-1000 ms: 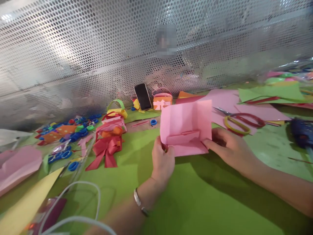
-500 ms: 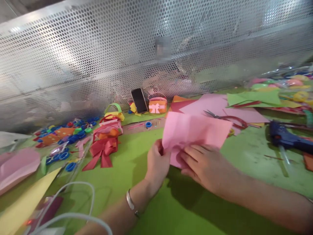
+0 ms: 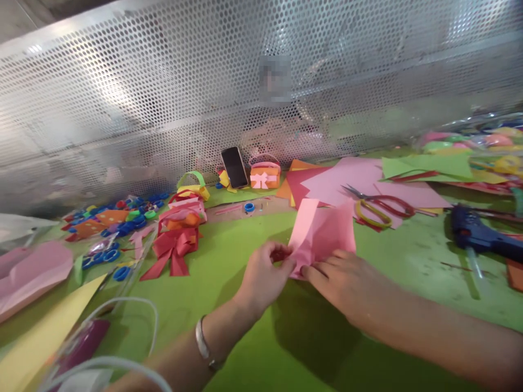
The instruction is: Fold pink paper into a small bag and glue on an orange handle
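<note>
A sheet of pink paper (image 3: 332, 231) is held up between both hands, its left side folded over as a lighter strip. My left hand (image 3: 263, 272) pinches the lower left edge of the paper between thumb and fingers. Against the lower right part lies my right hand (image 3: 347, 280), its fingers curled and pressing on the sheet; its thumb is hidden. Just beyond the paper, scissors (image 3: 378, 207) with red and yellow handles rest on more pink sheets (image 3: 341, 182).
On the green table (image 3: 229, 316) a blue glue gun (image 3: 469, 228) lies at right. Red paper bows (image 3: 175, 250), blue rings (image 3: 110, 253) and a white cable (image 3: 153, 321) are at left. A phone (image 3: 234, 167) leans near an orange paper bag (image 3: 265, 177) by the perforated metal panel (image 3: 183, 81).
The pink paper's left side has been folded over, so the sheet looks narrower. Both hands have closed in toward its lower edge, and the scissors' yellow handle is uncovered.
</note>
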A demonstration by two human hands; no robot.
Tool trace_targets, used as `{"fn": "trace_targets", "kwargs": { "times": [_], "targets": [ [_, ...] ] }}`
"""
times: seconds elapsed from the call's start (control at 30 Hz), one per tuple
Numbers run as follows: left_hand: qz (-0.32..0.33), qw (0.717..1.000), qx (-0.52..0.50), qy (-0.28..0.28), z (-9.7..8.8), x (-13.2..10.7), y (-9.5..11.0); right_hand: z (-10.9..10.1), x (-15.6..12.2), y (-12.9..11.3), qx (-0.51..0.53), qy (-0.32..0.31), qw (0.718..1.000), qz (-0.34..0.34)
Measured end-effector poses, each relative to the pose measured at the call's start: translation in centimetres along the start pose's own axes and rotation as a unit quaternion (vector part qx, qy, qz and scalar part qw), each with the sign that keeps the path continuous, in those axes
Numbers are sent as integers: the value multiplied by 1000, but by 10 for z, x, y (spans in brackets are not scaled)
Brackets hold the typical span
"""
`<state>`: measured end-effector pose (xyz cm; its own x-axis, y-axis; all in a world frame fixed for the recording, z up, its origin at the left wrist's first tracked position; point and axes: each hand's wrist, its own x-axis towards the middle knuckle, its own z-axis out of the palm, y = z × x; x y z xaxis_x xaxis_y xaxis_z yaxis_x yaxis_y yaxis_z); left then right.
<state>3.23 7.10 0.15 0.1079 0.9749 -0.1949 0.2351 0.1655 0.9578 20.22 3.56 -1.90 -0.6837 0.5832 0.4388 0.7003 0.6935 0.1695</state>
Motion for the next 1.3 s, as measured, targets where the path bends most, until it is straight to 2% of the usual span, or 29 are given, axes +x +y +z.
{"fn": "trace_targets", "kwargs": {
  "times": [0.1,0.2,0.33,0.57,0.73,0.8,0.87,0.97,1.07,1.2,1.3],
  "targets": [
    [-9,1000,-8,-10,-4,-14,1,-3,0,-1,33,-8,999,6],
    [-17,997,-64,-39,-7,-31,-1,-7,-1,-2,65,-12,998,9],
    [11,989,-122,-87,-11,-43,-8,-13,-3,1,104,-25,994,11],
    [56,985,-152,-55,-5,-37,-31,-21,-8,-3,90,4,996,3],
    [99,988,-111,-34,-3,-35,-41,-16,-10,-3,144,-41,988,34],
    [80,990,-106,-36,-3,-35,-41,-14,-12,-2,170,-34,984,32],
    [38,990,-129,-42,-3,-35,-40,-13,-13,-2,165,3,986,31],
    [-4,988,-152,-39,-4,-33,-38,-13,-12,-7,154,35,985,65],
    [27,993,-106,-32,-7,-32,-34,-16,-11,-11,143,35,982,116],
    [86,995,-51,-30,-9,-36,-27,-19,-13,-9,110,27,989,91],
    [56,995,-75,-31,-6,-39,-23,-21,-16,-3,124,25,988,86]
  ]
}}
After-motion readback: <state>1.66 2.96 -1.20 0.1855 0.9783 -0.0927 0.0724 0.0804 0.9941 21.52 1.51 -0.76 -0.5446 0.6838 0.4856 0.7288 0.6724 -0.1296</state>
